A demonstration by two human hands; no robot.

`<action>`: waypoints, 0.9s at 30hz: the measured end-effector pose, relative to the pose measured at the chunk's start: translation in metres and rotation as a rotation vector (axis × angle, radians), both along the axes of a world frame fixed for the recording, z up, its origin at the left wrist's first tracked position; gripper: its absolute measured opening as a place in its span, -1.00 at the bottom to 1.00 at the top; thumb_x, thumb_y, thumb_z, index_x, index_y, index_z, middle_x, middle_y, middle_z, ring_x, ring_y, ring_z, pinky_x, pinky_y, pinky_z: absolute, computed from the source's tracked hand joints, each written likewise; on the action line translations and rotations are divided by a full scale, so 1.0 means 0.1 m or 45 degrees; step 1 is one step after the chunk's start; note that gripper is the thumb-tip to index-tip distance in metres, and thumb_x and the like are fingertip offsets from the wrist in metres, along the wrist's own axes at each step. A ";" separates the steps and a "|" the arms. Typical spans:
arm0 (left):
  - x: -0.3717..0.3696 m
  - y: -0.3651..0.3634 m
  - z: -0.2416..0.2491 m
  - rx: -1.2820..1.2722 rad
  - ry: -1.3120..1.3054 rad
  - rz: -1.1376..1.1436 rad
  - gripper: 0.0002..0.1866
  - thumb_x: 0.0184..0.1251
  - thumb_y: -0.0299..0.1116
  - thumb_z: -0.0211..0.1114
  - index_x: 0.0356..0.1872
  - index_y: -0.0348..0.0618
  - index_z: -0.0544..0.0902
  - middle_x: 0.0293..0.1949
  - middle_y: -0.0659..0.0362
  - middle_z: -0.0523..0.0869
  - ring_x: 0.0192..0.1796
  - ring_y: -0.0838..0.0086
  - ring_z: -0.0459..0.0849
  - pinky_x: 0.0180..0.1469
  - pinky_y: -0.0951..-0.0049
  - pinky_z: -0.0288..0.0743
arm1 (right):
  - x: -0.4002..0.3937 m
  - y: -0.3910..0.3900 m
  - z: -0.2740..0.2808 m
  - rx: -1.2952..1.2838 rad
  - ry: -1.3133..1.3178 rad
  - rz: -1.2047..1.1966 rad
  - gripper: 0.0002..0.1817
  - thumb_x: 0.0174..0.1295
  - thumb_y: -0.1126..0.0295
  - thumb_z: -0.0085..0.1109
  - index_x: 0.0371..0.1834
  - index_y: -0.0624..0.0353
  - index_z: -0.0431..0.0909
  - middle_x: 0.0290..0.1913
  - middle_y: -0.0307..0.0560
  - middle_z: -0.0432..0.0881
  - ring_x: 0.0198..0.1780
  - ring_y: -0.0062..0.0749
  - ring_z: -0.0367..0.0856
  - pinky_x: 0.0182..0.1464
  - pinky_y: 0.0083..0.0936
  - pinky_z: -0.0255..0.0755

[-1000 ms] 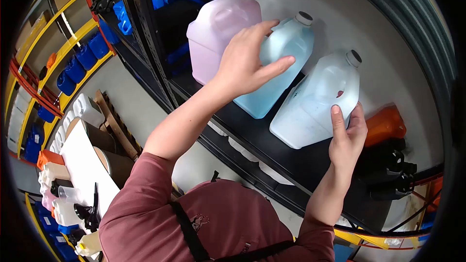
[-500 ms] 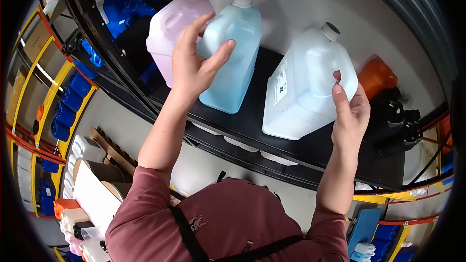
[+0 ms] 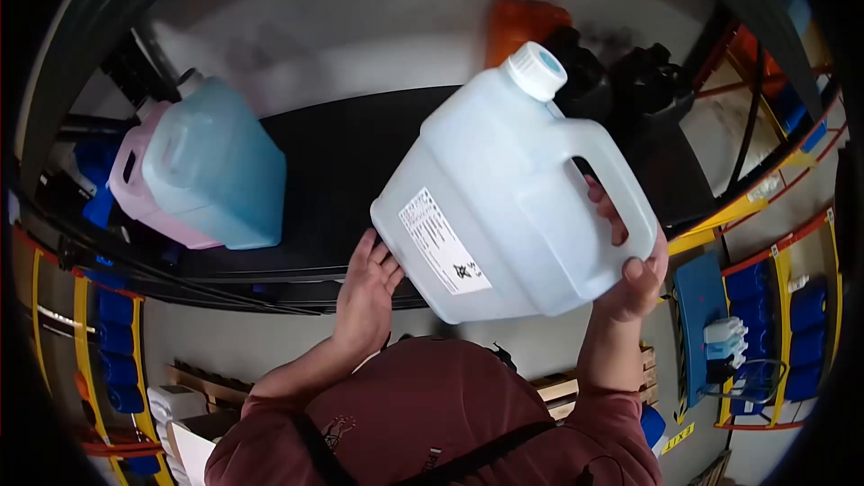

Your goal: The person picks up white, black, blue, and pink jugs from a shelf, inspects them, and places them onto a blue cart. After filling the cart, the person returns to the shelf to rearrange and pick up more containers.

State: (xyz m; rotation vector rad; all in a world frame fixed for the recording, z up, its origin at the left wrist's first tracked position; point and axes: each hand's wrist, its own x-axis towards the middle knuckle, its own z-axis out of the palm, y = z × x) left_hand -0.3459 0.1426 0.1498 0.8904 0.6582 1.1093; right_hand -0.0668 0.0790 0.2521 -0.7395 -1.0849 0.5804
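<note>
A large whitish translucent jug (image 3: 495, 189) with a white cap and a printed label is held up in front of my chest, tilted to the right. My right hand (image 3: 634, 274) is wrapped round its handle at the lower end. My left hand (image 3: 367, 292) is beside the jug's lower left edge, palm up, with its fingertips partly behind the jug; the fingers are apart. On the black shelf (image 3: 333, 153) to the left stand a blue jug (image 3: 220, 166) and, partly behind it, a pink jug (image 3: 130, 175).
An orange container (image 3: 522, 22) and black containers (image 3: 648, 81) stand at the back right of the shelf. Racks with blue containers (image 3: 117, 351) are at both sides. A blue cart (image 3: 702, 315) holding small bottles is at the lower right.
The whitish jug has been lifted off the shelf and brought closer, held by its handle in my right hand. My left hand has moved from beside the blue jug to the whitish jug. The view has turned right.
</note>
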 end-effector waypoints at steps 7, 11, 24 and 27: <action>1.50 -0.33 -0.51 -0.152 0.012 -0.781 -0.38 0.63 -0.20 -0.07 0.58 -0.06 -0.02 0.57 0.13 0.12 0.59 0.27 0.12 0.56 0.02 0.04 | 1.33 -1.31 -0.28 -0.106 -0.325 -0.253 -0.48 -0.27 -0.14 0.32 -0.61 0.12 0.46 -0.29 0.04 0.59 -0.12 -0.19 0.50 0.13 -0.32 0.32; 2.59 -0.63 -0.74 -0.173 -0.098 -0.929 -0.34 0.59 -0.12 0.05 0.57 0.00 0.05 0.56 0.16 0.16 0.57 0.28 0.16 0.55 -0.01 0.03 | 2.05 -2.12 -0.34 -0.335 -0.291 -0.435 -0.54 -0.25 -0.03 0.32 -0.54 0.18 0.52 -0.30 0.05 0.63 -0.03 -0.08 0.52 0.30 -0.19 0.19; 6.04 -1.91 -1.01 -0.664 0.157 -1.572 -0.08 0.40 0.46 -0.22 0.60 0.08 0.02 0.56 0.17 0.13 0.57 0.22 0.12 0.55 0.05 -0.03 | 3.51 -3.95 -0.83 -0.593 -0.055 -1.199 -0.51 -0.37 0.29 0.14 -0.27 0.32 0.60 0.07 0.12 0.57 0.25 0.03 0.44 0.41 -0.14 0.18; 7.08 -2.24 -1.46 -0.853 0.264 -1.701 -0.10 0.40 0.44 -0.43 0.56 0.06 0.16 0.53 0.16 0.23 0.56 0.23 0.15 0.54 0.10 0.00 | 3.86 -4.00 -1.05 -0.902 0.036 -1.372 -0.54 -0.34 0.48 0.08 -0.21 0.33 0.58 0.15 0.12 0.52 0.32 -0.01 0.41 0.39 -0.25 0.21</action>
